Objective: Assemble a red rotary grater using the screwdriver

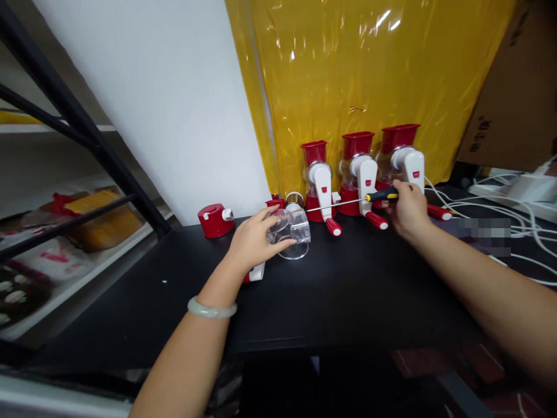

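1. The left hand (252, 244) is around the clear, rounded plastic housing (300, 225), its fingers spread over the top and its thumb curled along the near side. The housing is just above or on the black, flat tabletop (348, 302), left of the standing graters; whether it bears on the surface cannot be told.
2. The right hand (411, 212) has its fingers closed around the yellow-and-black screwdriver with a long metal shaft (382, 197). The shaft points left toward the housing; whether its tip touches cannot be made out.
3. For good control, the left thumb and fingers should probably brace the smooth plastic firmly, clear of the tip's path.
4. The shaft crosses in front of two of the three red-and-white crank graters with clear bodies (368, 174), so a slow, straight approach would seem best, without brushing their handles.
5. Lining the shaft up with the contact point before pressing should lower the chance of a slip or scratch.
6. The round red base with a white knob (217, 222) sits left of the left hand, well apart from the tip.
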The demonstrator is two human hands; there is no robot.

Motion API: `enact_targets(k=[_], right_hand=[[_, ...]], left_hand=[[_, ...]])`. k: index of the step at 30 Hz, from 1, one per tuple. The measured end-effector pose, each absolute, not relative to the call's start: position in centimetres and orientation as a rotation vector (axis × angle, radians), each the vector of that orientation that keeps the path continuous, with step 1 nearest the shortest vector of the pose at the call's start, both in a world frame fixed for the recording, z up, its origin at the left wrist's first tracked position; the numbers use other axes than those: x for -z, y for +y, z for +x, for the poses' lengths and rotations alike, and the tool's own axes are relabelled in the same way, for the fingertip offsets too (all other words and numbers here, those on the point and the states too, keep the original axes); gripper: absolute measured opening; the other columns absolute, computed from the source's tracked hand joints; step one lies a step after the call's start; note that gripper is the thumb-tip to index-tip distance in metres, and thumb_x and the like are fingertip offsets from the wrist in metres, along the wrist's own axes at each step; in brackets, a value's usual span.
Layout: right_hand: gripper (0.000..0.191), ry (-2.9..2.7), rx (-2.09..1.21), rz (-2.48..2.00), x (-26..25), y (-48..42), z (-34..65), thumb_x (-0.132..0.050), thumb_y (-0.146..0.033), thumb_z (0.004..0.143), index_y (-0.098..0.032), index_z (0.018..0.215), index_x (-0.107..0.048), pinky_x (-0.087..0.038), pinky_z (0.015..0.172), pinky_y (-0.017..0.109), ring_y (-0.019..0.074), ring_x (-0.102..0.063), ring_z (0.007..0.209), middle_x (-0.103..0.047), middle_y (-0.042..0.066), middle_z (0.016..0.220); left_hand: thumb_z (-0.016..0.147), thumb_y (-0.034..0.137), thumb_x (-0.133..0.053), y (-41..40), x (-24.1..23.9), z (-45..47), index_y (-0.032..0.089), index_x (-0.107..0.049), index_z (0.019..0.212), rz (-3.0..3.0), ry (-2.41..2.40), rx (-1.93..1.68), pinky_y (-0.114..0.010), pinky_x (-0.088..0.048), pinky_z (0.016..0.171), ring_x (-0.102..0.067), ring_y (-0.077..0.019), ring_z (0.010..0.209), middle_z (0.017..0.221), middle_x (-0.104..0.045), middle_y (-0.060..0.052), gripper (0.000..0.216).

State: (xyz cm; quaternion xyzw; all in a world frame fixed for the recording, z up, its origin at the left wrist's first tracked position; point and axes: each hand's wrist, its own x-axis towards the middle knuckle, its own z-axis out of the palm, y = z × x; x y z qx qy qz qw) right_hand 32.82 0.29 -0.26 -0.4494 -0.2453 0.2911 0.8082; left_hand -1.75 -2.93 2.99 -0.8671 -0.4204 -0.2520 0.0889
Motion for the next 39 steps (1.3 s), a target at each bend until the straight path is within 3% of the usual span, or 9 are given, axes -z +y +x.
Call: enact_targets(k=[3, 8, 13, 17, 21, 27, 39], right_hand=[[0.013, -0.483, -0.527, -0.894, 0.4, 0.8, 34.3, -0.055, -0.016, 0.084, -0.024, 0.076, -0.048, -0.040, 0.039, 0.022, 0.0085, -0.048, 0.047, -0.046, -0.004, 0.062], [0.014, -0.656, -0.278, -0.764, 0.5, 1.7, 35.1, -0.055, -0.031, 0.081, -0.027, 0.074, -0.045, -0.041, 0.039, 0.027, 0.0136, -0.047, 0.057, -0.043, -0.003, 0.071], [0.008, -0.799, -0.204, -0.727, -0.3, -0.9, 31.8, -0.059, -0.029, 0.078, -0.024, 0.078, -0.052, -0.042, 0.046, 0.025, 0.0130, -0.048, 0.063, -0.048, -0.002, 0.075], [0.019, -1.142, -0.024, -0.855, -0.5, -4.0, 28.7, -0.068, -0.036, 0.082, -0.023, 0.088, -0.055, -0.049, 0.063, 0.029, 0.0132, -0.055, 0.070, -0.052, -0.002, 0.080], [0.024, -1.372, 0.056, -0.859, 0.1, -5.4, 27.1, -0.071, -0.034, 0.081, -0.022, 0.093, -0.054, -0.050, 0.071, 0.032, 0.0148, -0.057, 0.075, -0.057, -0.001, 0.085], [0.031, -1.483, 0.086, -0.867, 1.2, -5.6, 26.4, -0.075, -0.033, 0.079, -0.023, 0.098, -0.053, -0.051, 0.075, 0.035, 0.0167, -0.060, 0.078, -0.060, 0.000, 0.090], [0.023, -1.344, 0.117, -0.808, 0.3, -5.5, 27.0, -0.068, -0.035, 0.083, -0.022, 0.093, -0.052, -0.049, 0.076, 0.036, 0.0165, -0.056, 0.077, -0.056, 0.001, 0.087]], left_hand=[[0.080, 0.060, -0.070, -2.9, -2.8, -1.5, 0.023, -0.068, 0.114, -2.555, -1.264, 0.788, -0.048, -0.053, 0.100, -0.062, -0.0310, 0.121, 0.145, -0.055, -0.009, 0.050], [0.075, 0.058, -0.076, -2.7, -2.3, -1.1, 0.022, -0.067, 0.107, -2.454, -1.228, 0.851, -0.053, -0.043, 0.107, -0.059, -0.0322, 0.123, 0.136, -0.061, -0.011, 0.049], [0.073, 0.057, -0.079, -2.4, -2.1, -0.9, 0.022, -0.058, 0.120, -2.427, -1.227, 0.865, -0.055, -0.029, 0.117, -0.061, -0.0313, 0.121, 0.129, -0.067, -0.012, 0.063], [0.067, 0.063, -0.080, -2.2, -2.1, -1.0, 0.020, -0.054, 0.123, -2.355, -1.341, 0.882, -0.056, -0.036, 0.108, -0.063, -0.0359, 0.113, 0.115, -0.071, -0.014, 0.074], [0.070, 0.062, -0.079, -2.0, -2.1, -1.2, 0.022, -0.053, 0.124, -2.357, -1.323, 0.912, -0.055, -0.037, 0.105, -0.062, -0.0357, 0.113, 0.119, -0.070, -0.013, 0.072], [0.073, 0.059, -0.078, -2.0, -2.0, -1.1, 0.022, -0.055, 0.120, -2.356, -1.239, 0.963, -0.057, -0.031, 0.112, -0.057, -0.0345, 0.123, 0.133, -0.061, -0.014, 0.064], [0.087, 0.043, -0.068, -2.0, -2.3, -1.0, 0.022, -0.060, 0.112, -2.394, -0.999, 1.178, -0.044, -0.043, 0.099, -0.060, -0.0265, 0.110, 0.113, -0.067, -0.009, 0.034]])
